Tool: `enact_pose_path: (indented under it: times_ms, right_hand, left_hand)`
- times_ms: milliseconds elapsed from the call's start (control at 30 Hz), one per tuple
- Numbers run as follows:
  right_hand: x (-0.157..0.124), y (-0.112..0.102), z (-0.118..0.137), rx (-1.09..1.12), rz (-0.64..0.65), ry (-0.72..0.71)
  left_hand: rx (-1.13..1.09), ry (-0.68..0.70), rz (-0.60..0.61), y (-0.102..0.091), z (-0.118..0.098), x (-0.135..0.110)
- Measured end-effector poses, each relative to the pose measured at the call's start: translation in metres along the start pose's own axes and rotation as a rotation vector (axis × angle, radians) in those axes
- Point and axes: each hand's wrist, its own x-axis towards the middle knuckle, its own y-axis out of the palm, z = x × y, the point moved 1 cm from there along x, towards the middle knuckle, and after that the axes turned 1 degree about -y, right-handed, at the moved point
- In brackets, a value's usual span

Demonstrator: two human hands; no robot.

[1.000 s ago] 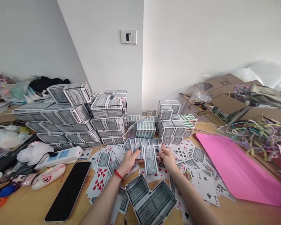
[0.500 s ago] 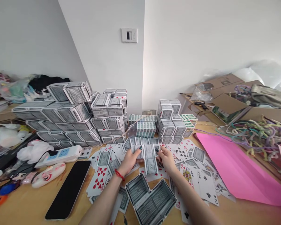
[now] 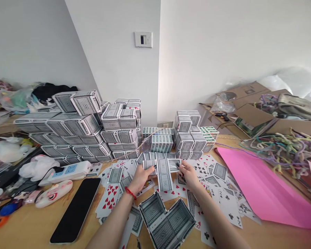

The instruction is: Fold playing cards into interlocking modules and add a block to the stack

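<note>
Both my hands hold a T-shaped piece of joined playing cards [image 3: 163,171] just above the table, backs toward me. My left hand [image 3: 141,178], with a red string at the wrist, pinches its left arm. My right hand [image 3: 188,173] pinches its right arm. The long middle card hangs down between them. Near the front edge lies an open box made of cards [image 3: 167,219], right in front of my forearms. Loose playing cards [image 3: 217,186] lie scattered face up and face down around my hands.
Stacks of card-built boxes [image 3: 80,128] fill the back left; more stacks [image 3: 190,136] and sealed decks [image 3: 160,142] stand behind my hands. A black phone [image 3: 76,209], power strip [image 3: 67,172] and toys lie left. Pink paper [image 3: 264,188], pipe cleaners [image 3: 280,147] and cardboard boxes [image 3: 251,117] occupy the right.
Both hands have lifted the joined cards a little and moved them slightly away from me; my right hand shifted outward along the right arm of the piece.
</note>
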Motion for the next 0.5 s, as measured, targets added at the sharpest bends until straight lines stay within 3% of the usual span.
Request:
enact_pose_path:
  times_ms: [500]
  right_hand:
    - [0.0006,-0.0081,0.0046,0.054,-0.008,0.021]
  left_hand:
    - [-0.029,0.005,0.014,-0.0051,-0.0017,0.0008]
